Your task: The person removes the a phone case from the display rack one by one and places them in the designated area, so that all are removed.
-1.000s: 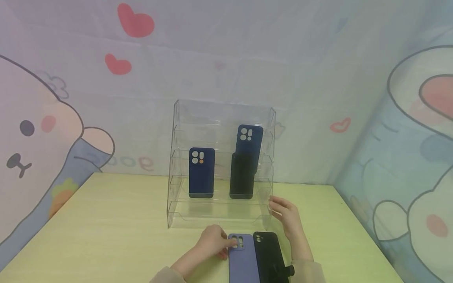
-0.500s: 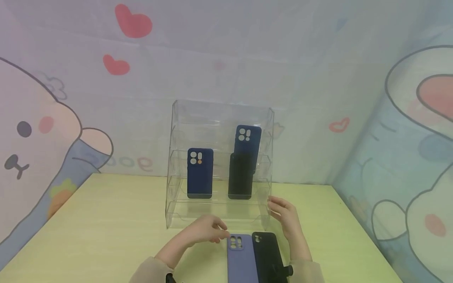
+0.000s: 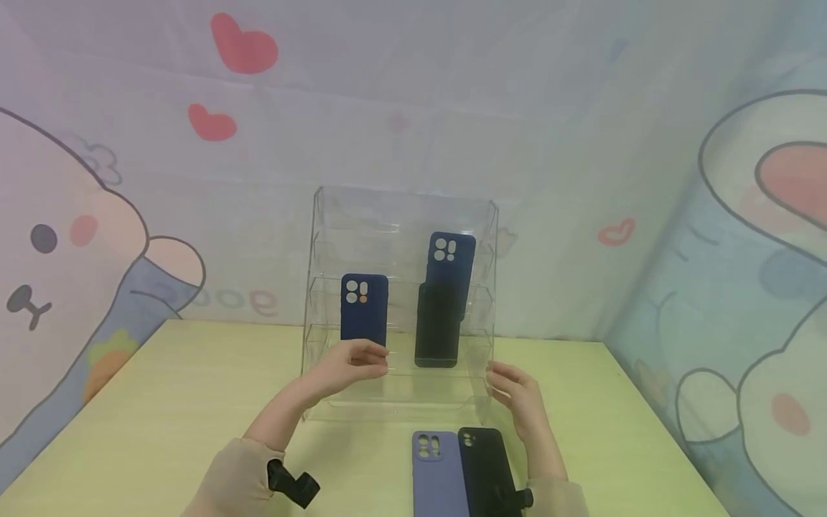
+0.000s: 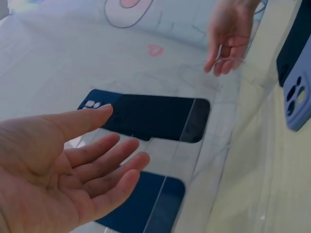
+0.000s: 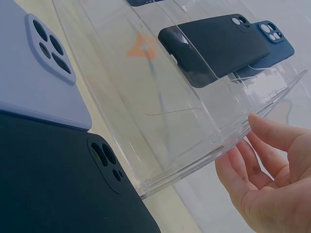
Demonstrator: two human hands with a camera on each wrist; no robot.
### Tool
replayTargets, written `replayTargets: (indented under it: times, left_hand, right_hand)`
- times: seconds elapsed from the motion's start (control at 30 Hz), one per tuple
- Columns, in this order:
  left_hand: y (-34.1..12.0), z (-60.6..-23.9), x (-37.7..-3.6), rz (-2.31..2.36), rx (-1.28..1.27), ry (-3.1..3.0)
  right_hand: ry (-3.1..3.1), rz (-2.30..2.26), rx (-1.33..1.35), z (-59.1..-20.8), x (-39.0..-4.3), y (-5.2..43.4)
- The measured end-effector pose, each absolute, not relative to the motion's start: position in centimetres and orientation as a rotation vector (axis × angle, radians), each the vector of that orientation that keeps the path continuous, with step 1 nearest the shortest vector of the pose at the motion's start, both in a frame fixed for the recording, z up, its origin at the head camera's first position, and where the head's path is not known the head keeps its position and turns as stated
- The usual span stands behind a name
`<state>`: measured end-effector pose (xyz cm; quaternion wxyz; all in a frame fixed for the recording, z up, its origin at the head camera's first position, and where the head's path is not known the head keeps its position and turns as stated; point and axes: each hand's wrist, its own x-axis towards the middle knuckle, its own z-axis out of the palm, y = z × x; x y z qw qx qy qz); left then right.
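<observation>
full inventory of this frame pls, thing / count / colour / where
display rack: 1, clear plastic, tiered shelves, standing at the back middle of the table.
navy phone cases: 2; one on the rack's left side, one a shelf higher on the right.
black phone case in rack: 1, right side, in front of the higher navy one and partly covering it.
lilac phone case: 1, flat on the table in front of the rack.
black phone case on table: 1, flat, right beside the lilac one.
table: 1, pale yellow-green.
backdrop: cartoon print with red hearts, behind and on both sides.
left hand: open, at the rack's lower left front.
right hand: open, at the rack's lower right edge.
</observation>
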<state>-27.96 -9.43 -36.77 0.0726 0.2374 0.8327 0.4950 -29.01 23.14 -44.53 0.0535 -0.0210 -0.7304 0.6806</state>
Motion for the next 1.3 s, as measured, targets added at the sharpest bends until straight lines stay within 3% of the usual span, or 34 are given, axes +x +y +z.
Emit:
replayTargets:
  times: [0.47,0.67,0.8,1.3]
  left_hand:
    - [-11.6,-36.1,-31.7,1.937,0.380,2.869]
    - [-11.5,-36.2,-32.8,2.159,0.468,2.955]
    - [-11.4,-35.8,-33.6,2.135,0.552,2.967]
    - [-10.8,-35.2,-34.2,1.727,0.487,3.128]
  right_hand:
    - [-2.217,2.056,-0.054,-44.8,-29.1,23.3]
    - [-2.221,2.056,-0.079,-44.7,-28.9,23.2]
    - [-2.226,2.056,-0.062,-44.8,-28.8,23.2]
    - [-2.225,2.057,-0.052,-44.9,-29.3,23.1]
